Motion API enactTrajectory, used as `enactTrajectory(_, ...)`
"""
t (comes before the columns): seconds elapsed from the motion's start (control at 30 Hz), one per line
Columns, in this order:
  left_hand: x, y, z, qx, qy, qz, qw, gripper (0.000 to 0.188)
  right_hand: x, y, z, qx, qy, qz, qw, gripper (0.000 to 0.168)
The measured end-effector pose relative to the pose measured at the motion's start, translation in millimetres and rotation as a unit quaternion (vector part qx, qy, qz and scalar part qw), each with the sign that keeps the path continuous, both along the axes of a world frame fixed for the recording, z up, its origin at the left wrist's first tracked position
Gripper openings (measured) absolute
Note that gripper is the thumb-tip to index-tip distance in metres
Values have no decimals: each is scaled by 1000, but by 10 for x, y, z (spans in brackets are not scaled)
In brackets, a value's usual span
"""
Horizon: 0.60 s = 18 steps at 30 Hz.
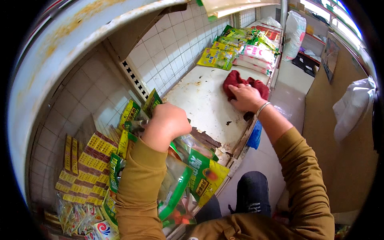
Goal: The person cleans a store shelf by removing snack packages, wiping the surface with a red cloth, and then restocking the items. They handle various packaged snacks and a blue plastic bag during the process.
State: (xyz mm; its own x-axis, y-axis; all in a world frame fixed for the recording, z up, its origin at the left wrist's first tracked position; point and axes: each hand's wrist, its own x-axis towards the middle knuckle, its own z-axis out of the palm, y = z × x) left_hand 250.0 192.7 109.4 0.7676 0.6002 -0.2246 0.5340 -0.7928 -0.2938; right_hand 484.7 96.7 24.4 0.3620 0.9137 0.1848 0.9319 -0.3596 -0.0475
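Observation:
My right hand presses a dark red cloth onto a worn white shelf board. Its fingers rest on the bunched fabric, and a metal bangle circles the wrist. My left hand is bent over a pile of green and yellow food packets, with its fingers hidden beneath it. Whether it grips one of them does not show. A large green and yellow packet and a clear-fronted bag with a green edge lie by my left forearm. Brown flakes and stains mark the board between my hands.
Yellow and brown small boxes are stacked at the left. Beyond the cloth lie yellow packets and pink-white bags. A white tiled wall backs the shelf. A rusty-edged upper shelf overhangs the left side. A white sack stands farther off.

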Motion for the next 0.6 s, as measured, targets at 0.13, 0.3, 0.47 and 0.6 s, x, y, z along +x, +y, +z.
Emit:
enactTrajectory(0.13, 8, 12, -13, 5, 11, 0, 1000, 35, -576, -38, -76, 12, 12, 3, 1000, 42)
enactTrajectory(0.3, 5, 27, 2, 8, 15, -15, 1000, 39, -1129, -184, -55, 55, 52, 66, 995, 40)
enactTrajectory(0.47, -10, 7, 44, -4, 11, -30, 999, 40, -1356, -326, -53, 86, 115, 118, 983, 42)
enactTrajectory(0.6, -12, 28, -17, 18, -6, -26, 999, 39, -1223, -327, -15, 127, 262, 129, 948, 42)
